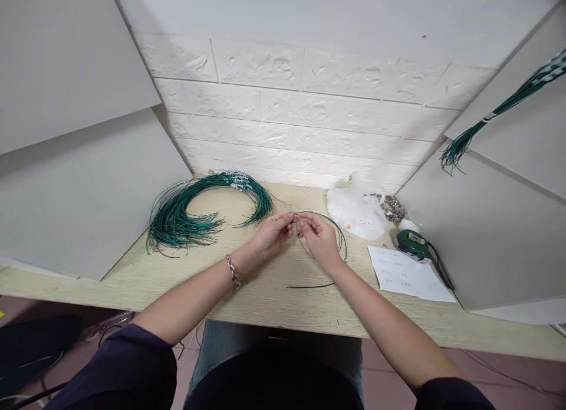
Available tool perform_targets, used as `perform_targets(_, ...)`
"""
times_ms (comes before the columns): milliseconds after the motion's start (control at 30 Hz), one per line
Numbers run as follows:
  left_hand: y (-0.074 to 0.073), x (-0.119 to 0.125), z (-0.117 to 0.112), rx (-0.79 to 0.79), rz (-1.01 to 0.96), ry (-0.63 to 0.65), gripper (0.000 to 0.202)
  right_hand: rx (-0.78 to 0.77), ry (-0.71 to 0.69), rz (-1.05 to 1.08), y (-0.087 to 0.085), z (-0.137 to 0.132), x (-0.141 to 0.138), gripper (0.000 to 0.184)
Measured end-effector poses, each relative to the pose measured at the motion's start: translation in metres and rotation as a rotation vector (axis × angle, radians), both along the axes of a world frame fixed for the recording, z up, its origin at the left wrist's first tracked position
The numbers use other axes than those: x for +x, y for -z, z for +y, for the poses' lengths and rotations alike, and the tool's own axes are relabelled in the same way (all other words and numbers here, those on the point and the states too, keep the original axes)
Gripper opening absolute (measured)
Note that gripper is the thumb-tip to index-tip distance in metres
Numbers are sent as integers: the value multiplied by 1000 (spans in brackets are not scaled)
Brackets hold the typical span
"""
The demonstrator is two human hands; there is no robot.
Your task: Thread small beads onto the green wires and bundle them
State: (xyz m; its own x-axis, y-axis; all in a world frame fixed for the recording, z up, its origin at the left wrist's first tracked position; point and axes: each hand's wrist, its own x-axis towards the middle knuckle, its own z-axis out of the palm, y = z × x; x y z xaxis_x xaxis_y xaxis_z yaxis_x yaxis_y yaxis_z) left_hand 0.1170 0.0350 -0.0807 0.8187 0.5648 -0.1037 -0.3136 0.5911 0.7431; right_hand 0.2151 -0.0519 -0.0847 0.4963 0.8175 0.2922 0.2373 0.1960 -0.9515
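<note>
My left hand (277, 232) and my right hand (319, 240) meet over the middle of the table, fingertips almost touching. Both are closed in a pinch on a thin green wire (341, 236). The wire loops out behind and around my right hand, and one end of it lies on the tabletop in front. What exactly sits between the fingertips is too small to make out. To the left of my hands lies a large curved bundle of green wires (177, 218), with white tags or beads (239, 180) along its far side and frayed-looking ends.
Right of my hands are a white crumpled sheet (356, 212), a heap of small metal bits (393, 209), a green tape measure (413, 243) and a handwritten paper (407, 274). Another green wire bundle (475, 127) hangs at the upper right. White panels stand at both sides; a brick-patterned wall (283, 109) closes the back.
</note>
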Motion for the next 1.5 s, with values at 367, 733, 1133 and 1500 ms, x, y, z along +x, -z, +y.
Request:
perform_targets(367, -8, -4, 8, 125, 161, 78, 18, -9, -70, 114, -5, 0, 1, 46)
perform_targets(733, -7, -5, 8, 238, 237, 105, 20, -109, -45, 97, 0, 2, 7, 48)
perform_targets(1133, -2, -4, 5, 368, 143, 67, 22, -181, -210, 310, -8, 4, 6, 29)
perform_targets(1500, -9, -7, 19, 44, 54, -152, 17, -419, -231, 183, -1, 6, 0, 16)
